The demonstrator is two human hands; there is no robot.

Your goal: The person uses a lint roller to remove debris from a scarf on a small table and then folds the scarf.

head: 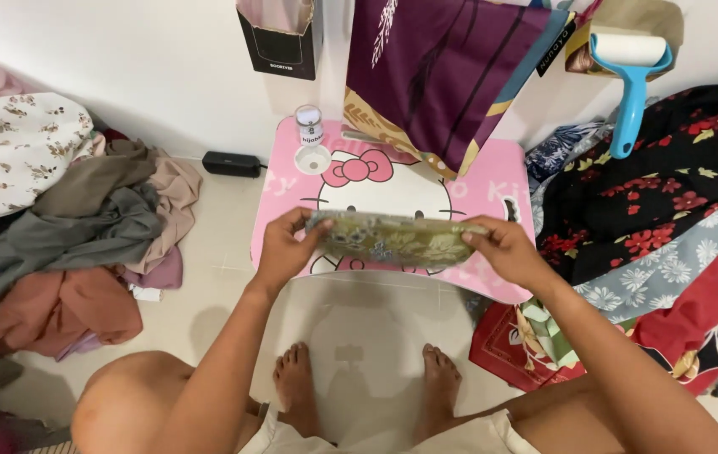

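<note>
The person's two bare feet (367, 382) rest on the floor nearest the camera. Two heaps of clothing flank a pink desk (502, 181): plain garments (90, 227) left, floral ones (662, 210) right. Over the desk's near edge, the left hand (281, 248) and right hand (506, 250) each pinch one end of one folded green patterned cloth (397, 240). One small jar (309, 124) stands at the far left corner.

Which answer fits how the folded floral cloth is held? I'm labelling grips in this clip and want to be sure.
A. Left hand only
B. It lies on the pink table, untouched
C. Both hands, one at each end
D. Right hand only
C: the left hand pinches one end of the folded floral cloth and the right hand pinches the other, holding it up above the pink table.
</note>
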